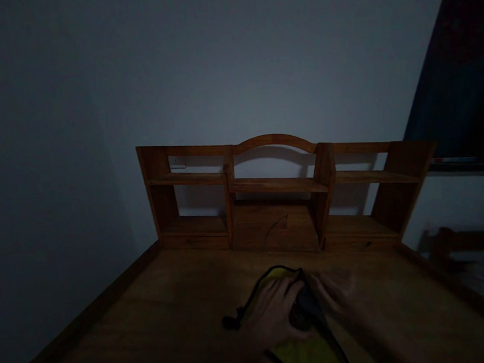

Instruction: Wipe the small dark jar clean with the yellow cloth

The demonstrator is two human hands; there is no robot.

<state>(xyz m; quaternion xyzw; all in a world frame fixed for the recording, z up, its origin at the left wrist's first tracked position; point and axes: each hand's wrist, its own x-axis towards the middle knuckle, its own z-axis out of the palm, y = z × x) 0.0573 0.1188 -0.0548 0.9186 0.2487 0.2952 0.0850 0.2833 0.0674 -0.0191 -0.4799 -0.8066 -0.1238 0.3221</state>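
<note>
A yellow pouch with black edging point(316, 356) lies opened on the wooden desk, close to me. My left hand point(272, 315) reaches into it, with fingers and thumb curled round a dark rounded object point(300, 317). Too little light falls on that object to show its kind. At the pouch's right edge is my right hand point(335, 291), slightly blurred, its fingers closed at the dark flap. A black strap end or zip end point(231, 321) sticks out at the pouch's left side.
The wooden desk top point(183, 296) has raised side edges. Along its back stands a wooden shelf unit point(279, 185) with several compartments, against a pale wall point(234, 66). A socket point(177, 162) shows through the left opening. A dark window point(462, 77) is at right.
</note>
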